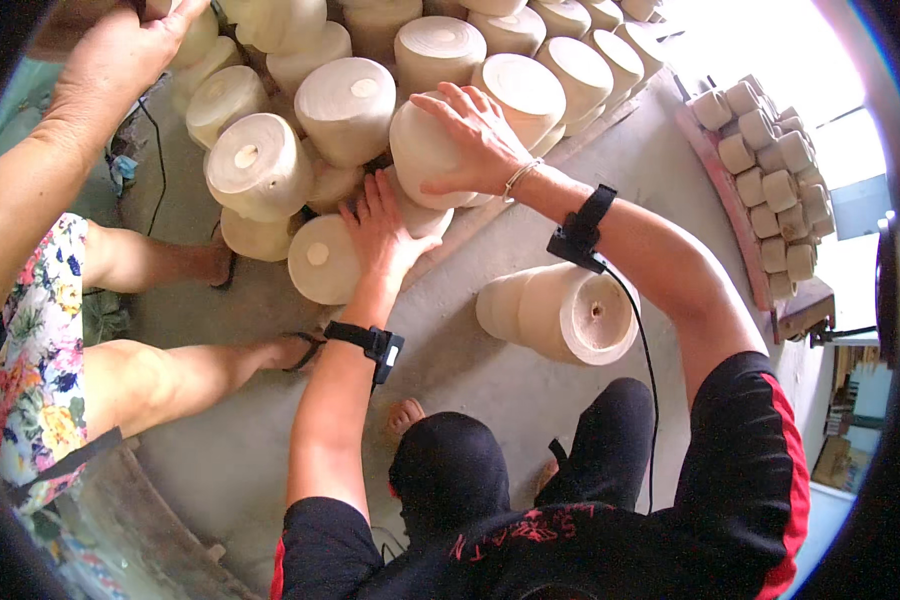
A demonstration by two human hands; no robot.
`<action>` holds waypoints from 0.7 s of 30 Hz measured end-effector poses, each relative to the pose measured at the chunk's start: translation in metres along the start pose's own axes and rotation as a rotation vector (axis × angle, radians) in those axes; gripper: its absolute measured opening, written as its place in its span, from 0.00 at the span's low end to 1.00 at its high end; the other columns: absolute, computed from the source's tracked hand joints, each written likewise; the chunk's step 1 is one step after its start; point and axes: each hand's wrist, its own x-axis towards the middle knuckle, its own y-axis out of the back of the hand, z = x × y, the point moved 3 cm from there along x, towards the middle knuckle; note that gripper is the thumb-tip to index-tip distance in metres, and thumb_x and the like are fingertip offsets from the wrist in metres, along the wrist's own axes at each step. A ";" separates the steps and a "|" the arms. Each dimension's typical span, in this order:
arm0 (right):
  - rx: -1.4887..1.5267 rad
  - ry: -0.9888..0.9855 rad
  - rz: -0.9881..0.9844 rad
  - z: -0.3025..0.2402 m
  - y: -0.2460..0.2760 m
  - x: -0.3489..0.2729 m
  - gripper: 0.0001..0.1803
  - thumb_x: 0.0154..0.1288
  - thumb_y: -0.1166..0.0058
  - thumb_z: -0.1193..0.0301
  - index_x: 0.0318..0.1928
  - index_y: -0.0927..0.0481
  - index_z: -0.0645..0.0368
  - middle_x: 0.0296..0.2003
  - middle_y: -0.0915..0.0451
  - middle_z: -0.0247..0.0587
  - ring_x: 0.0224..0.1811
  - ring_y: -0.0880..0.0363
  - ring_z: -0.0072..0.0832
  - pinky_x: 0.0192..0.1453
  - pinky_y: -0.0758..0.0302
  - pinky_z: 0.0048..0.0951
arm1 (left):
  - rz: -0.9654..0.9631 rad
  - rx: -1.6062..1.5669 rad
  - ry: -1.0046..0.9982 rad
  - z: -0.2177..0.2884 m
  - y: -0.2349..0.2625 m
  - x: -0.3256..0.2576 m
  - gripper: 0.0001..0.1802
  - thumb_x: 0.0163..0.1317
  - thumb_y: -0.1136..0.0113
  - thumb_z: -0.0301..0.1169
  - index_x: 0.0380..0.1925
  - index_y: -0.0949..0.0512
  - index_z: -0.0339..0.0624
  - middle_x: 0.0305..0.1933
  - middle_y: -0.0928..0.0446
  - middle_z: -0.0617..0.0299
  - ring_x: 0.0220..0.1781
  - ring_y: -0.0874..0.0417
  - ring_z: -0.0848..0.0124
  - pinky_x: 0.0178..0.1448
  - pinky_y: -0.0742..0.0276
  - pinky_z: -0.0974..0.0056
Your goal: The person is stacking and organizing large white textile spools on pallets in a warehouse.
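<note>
Both my hands are on one pale unfired clay pot (pixel 422 150) lying on its side in a stack of the same pots. My right hand (pixel 475 135) spreads over its top and right flank. Under it, my left hand (pixel 380 230) presses flat against its lower side, next to another pot (pixel 320 260). Each of my wrists wears a black strap with a small device and cable.
Several clay pots (pixel 345 105) are piled in rows on a wooden board (pixel 610 115). One pot (pixel 565 310) lies alone on the concrete floor by my knees. A second board (pixel 730 210) of smaller pots stands at right. Another person in a floral dress (pixel 40 370) reaches a hand (pixel 120 55) into the stack at left.
</note>
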 end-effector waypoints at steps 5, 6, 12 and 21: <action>-0.076 -0.120 -0.145 0.005 -0.001 -0.002 0.64 0.35 0.25 0.43 0.74 0.43 0.45 0.72 0.46 0.64 0.74 0.50 0.65 0.75 0.49 0.62 | -0.085 0.041 0.007 0.005 -0.004 0.002 0.80 0.28 0.23 0.67 0.76 0.57 0.37 0.78 0.48 0.45 0.78 0.44 0.52 0.76 0.53 0.34; -0.150 -0.177 -0.244 0.008 0.002 -0.003 0.65 0.35 0.25 0.41 0.74 0.44 0.45 0.73 0.49 0.65 0.75 0.53 0.66 0.75 0.51 0.62 | -0.087 0.032 -0.012 0.008 -0.006 0.003 0.80 0.28 0.23 0.67 0.76 0.57 0.37 0.78 0.48 0.45 0.78 0.44 0.52 0.76 0.53 0.34; 0.304 0.009 -0.393 -0.010 0.141 -0.134 0.60 0.38 0.21 0.56 0.74 0.40 0.47 0.75 0.45 0.52 0.77 0.46 0.47 0.78 0.45 0.48 | 0.260 -0.181 -0.181 0.008 0.017 -0.051 0.67 0.42 0.22 0.52 0.76 0.53 0.40 0.77 0.46 0.45 0.77 0.42 0.51 0.76 0.50 0.34; 0.023 -0.078 -0.292 -0.046 0.108 -0.220 0.65 0.27 0.25 0.66 0.74 0.42 0.45 0.69 0.41 0.53 0.72 0.44 0.53 0.67 0.40 0.56 | 0.062 -0.853 -0.114 0.012 0.034 -0.141 0.54 0.52 0.25 0.44 0.74 0.45 0.38 0.72 0.36 0.43 0.74 0.36 0.51 0.76 0.41 0.54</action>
